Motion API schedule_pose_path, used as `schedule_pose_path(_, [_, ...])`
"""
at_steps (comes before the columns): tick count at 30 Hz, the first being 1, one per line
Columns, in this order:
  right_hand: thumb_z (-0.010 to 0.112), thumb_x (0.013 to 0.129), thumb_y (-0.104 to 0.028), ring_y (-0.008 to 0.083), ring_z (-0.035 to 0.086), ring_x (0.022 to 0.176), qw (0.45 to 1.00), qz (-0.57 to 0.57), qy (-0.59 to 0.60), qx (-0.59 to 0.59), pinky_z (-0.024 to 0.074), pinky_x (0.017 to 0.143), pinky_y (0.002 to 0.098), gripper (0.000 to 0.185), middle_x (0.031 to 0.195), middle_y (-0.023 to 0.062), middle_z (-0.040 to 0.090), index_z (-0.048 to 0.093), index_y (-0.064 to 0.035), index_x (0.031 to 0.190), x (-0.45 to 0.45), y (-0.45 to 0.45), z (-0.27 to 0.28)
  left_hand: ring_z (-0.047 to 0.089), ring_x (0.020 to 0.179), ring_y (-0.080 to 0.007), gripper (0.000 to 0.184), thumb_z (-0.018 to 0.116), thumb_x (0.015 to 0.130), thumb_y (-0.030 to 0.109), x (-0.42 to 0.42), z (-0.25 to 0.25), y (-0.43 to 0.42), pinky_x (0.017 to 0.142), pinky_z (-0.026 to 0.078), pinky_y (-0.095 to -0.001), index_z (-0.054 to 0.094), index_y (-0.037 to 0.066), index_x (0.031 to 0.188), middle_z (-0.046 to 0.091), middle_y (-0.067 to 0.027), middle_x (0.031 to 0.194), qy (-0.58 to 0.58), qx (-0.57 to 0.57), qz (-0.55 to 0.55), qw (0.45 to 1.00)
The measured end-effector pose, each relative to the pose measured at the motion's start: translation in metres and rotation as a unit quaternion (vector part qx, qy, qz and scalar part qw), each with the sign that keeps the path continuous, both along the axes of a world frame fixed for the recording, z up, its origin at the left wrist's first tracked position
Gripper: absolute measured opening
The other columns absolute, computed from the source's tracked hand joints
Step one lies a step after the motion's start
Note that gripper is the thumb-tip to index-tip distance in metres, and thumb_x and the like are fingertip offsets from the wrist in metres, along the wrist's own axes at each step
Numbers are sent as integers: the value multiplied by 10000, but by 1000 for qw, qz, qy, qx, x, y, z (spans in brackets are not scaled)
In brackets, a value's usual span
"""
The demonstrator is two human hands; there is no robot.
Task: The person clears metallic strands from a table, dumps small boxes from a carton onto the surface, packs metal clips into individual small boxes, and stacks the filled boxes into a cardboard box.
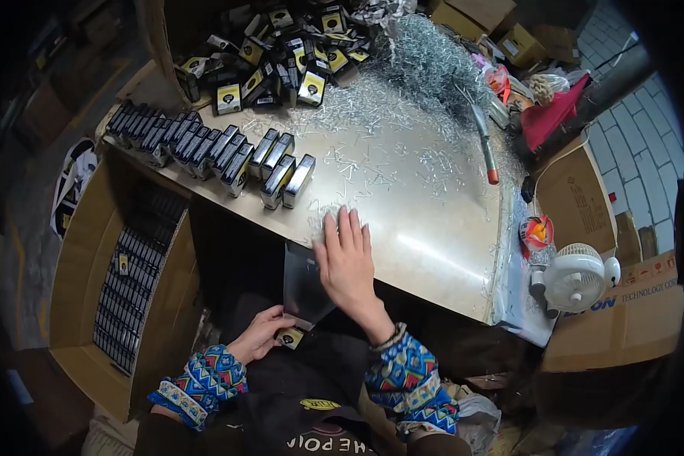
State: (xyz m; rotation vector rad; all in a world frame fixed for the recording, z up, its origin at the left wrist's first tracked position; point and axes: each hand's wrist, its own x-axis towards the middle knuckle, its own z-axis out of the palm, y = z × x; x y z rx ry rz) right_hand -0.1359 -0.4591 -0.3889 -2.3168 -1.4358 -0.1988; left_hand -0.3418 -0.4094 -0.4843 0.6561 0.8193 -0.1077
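My right hand (347,262) lies palm down at the near edge of the table, its fingers stretched out over a small cluster of thin bent metal pieces (321,219). Below the edge, my left hand (260,336) has its fingers closed on a small black-and-yellow box (289,337). A translucent grey sheet (302,281) runs from the table edge down to that box; how it is fixed is hidden. Left of my right hand, similar small boxes (299,181) stand upright in rows along the edge. More metal pieces (365,163) are scattered across the tabletop.
Small black-and-yellow boxes (311,87) are piled at the back, beside a big heap of metal pieces (425,64). A red-tipped tool (485,144) lies to the right. A carton (72,304) holding packed boxes stands at left; a white fan (576,277) at right.
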Motion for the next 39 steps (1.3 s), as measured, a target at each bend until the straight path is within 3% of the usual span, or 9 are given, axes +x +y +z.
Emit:
schedule_pose_path(6, [600, 916, -133, 383, 433, 1332, 989, 50, 127, 62, 347, 1102, 496, 418, 1419, 228, 459, 529, 9, 1302, -31, -37, 38, 605, 854, -102, 303, 649, 867, 61, 3, 15, -5, 663, 458, -185, 605, 74, 1167, 653, -51, 1052, -22, -21, 53, 998])
schedule_pose_path(9, [626, 854, -31, 363, 518, 1231, 977, 56, 168, 121, 421, 1022, 468, 378, 1359, 184, 525, 582, 16, 1226, -23, -48, 51, 607, 863, -104, 322, 654, 857, 47, -5, 6, -2, 666, 462, -184, 599, 67, 1174, 652, -55, 1061, -45, -27, 38, 998])
schedule_pose_path(11, [615, 816, -2, 324, 568, 1059, 938, 48, 312, 143, 446, 933, 405, 324, 1225, 137, 598, 611, 11, 1140, -20, -55, 53, 608, 872, -106, 341, 660, 848, 33, -8, 2, 1, 669, 466, -183, 592, 60, 1182, 651, -59, 1070, -81, -29, 22, 996])
schedule_pose_path(16, [595, 782, 24, 286, 548, 892, 958, 100, 259, 75, 434, 850, 344, 276, 1081, 104, 627, 628, -2, 1055, -27, -63, 28, 611, 913, -106, 387, 664, 840, 20, -10, 1, 9, 711, 477, -183, 569, 43, 1214, 646, -73, 1084, -53, 10, -52, 997])
schedule_pose_path(22, [608, 754, 37, 256, 567, 908, 987, 120, 103, -10, 445, 809, 331, 261, 1081, 108, 655, 660, 6, 1008, -60, -55, -11, 617, 941, -158, 528, 698, 796, 43, -12, -7, -4, 777, 499, -233, 505, 27, 1288, 621, -106, 1147, -93, 75, -22, 993])
schedule_pose_path(26, [631, 786, 3, 264, 591, 919, 932, 259, 231, -102, 464, 830, 324, 192, 1098, 92, 651, 671, -12, 973, -68, -78, -24, 626, 959, -253, 707, 739, 729, 74, -22, -2, -19, 836, 508, -306, 423, 34, 1361, 587, -141, 1204, -39, 416, -149, 896])
schedule_pose_path(27, [631, 786, 3, 264, 591, 919, 932, 261, 232, -102, 464, 830, 324, 192, 1098, 92, 651, 671, -12, 973, -67, -83, -22, 626, 959, -253, 707, 739, 729, 74, -27, 0, -22, 836, 508, -306, 423, 34, 1361, 587, -141, 1204, -37, 415, -148, 897])
schedule_pose_path(31, [705, 783, -5, 252, 631, 879, 908, 192, 371, 39, 506, 736, 307, 243, 1212, 143, 642, 695, 12, 1025, -60, -101, -10, 621, 984, -334, 835, 763, 674, 92, -54, 17, -20, 861, 511, -365, 356, 53, 1402, 560, -164, 1221, -2, 633, -161, 757])
schedule_pose_path(39, [728, 787, 1, 230, 668, 809, 939, 126, 247, 205, 524, 682, 240, 281, 1223, 178, 644, 692, 33, 1064, -90, -76, -20, 641, 937, -326, 812, 773, 666, 91, -2, 40, -16, 788, 529, -370, 378, 71, 1375, 575, -157, 1177, -83, 722, 14, 687])
